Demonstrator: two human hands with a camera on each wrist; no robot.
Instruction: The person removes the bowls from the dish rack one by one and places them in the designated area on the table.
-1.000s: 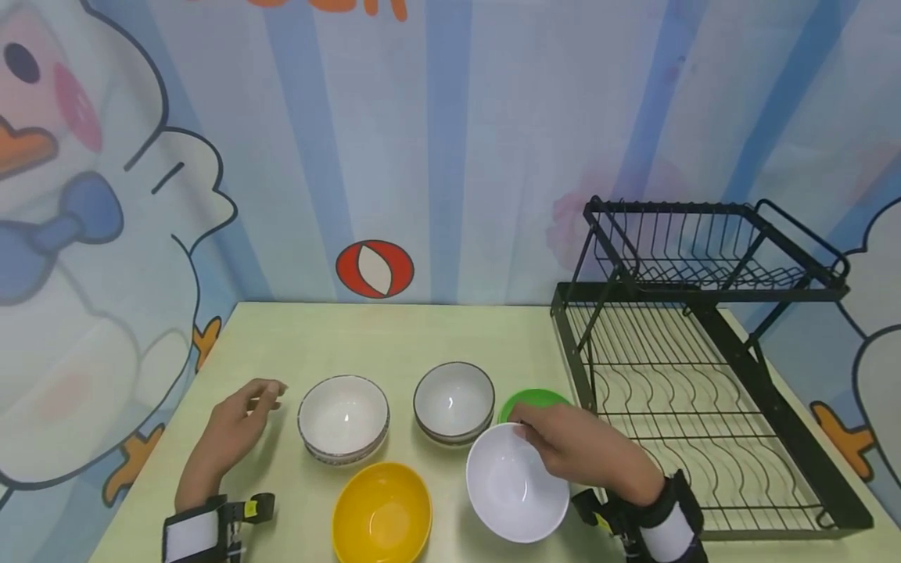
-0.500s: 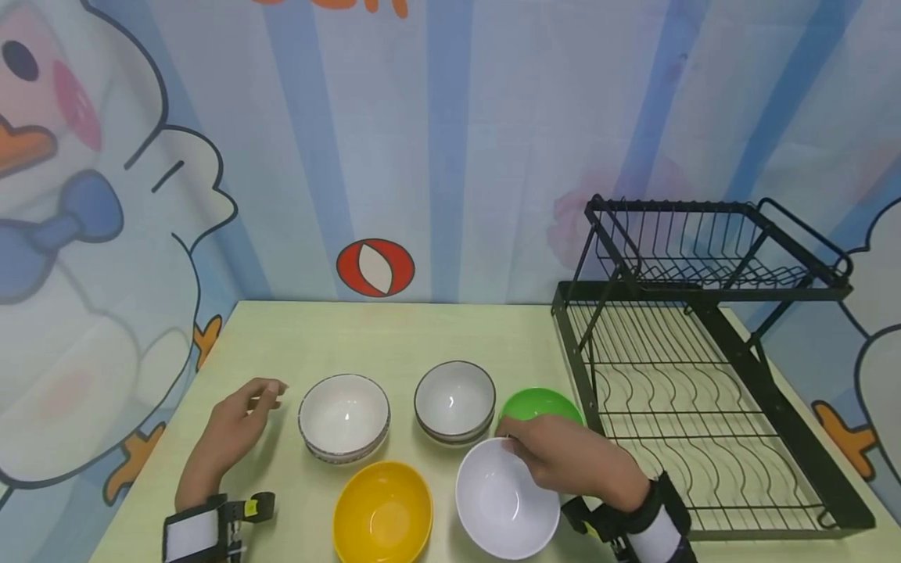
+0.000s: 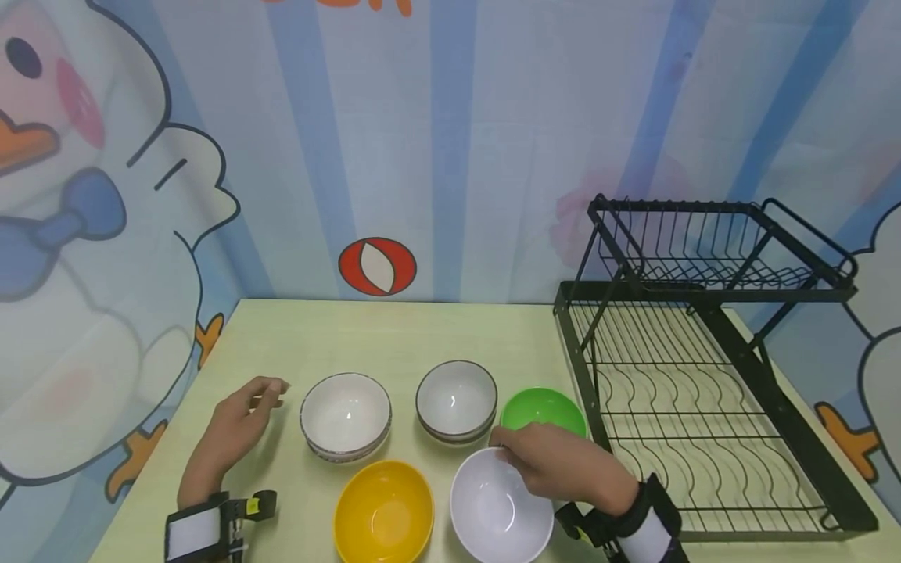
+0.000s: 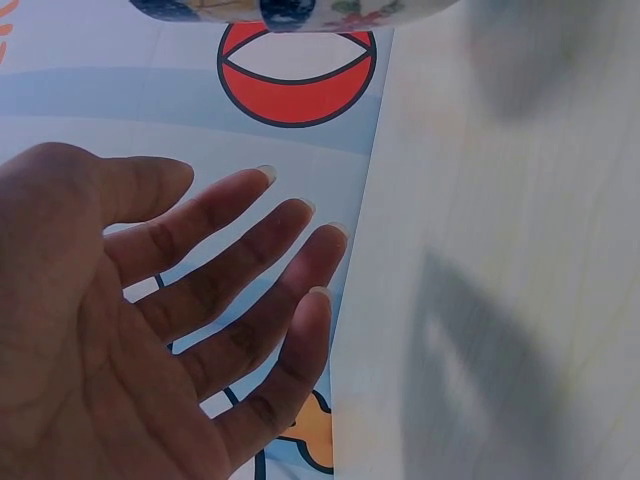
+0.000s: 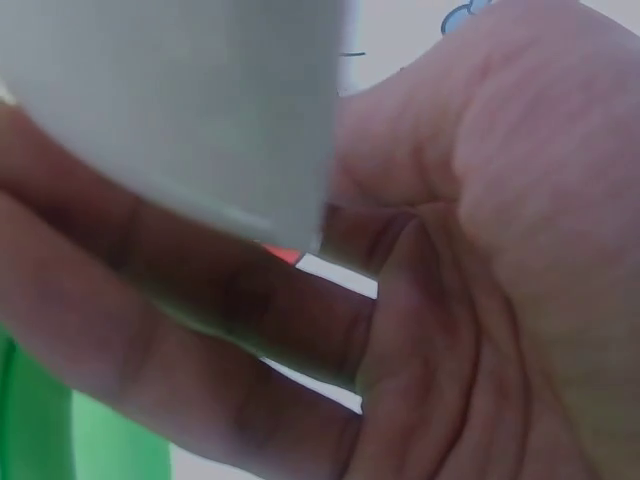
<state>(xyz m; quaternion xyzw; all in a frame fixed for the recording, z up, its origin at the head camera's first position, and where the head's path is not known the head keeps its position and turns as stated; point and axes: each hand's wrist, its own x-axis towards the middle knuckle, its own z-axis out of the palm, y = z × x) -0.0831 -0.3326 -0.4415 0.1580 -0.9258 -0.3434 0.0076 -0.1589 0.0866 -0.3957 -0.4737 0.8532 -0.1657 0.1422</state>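
My right hand [image 3: 563, 465] pinches the far rim of a white bowl [image 3: 501, 512] near the front of the table. In the right wrist view the white bowl's side [image 5: 190, 100] fills the upper left, with fingers behind it. Just beyond this hand lies a green bowl [image 3: 543, 410]. A yellow bowl [image 3: 384, 512] stands left of the white one. My left hand [image 3: 235, 426] hovers at the table's left, holding nothing, its fingers loosely bent in the left wrist view. Nearest to it is a stack of patterned bowls [image 3: 346, 414]; another dark-rimmed stack [image 3: 456, 399] stands to its right.
A black two-tier dish rack [image 3: 704, 413] occupies the right side of the table [image 3: 394, 332]. Behind the table hangs a printed backdrop [image 3: 493, 156] with blue stripes and cartoon figures.
My right hand has moved the white bowl toward the front and slightly left, uncovering more of the green bowl. The left hand has stayed where it was.
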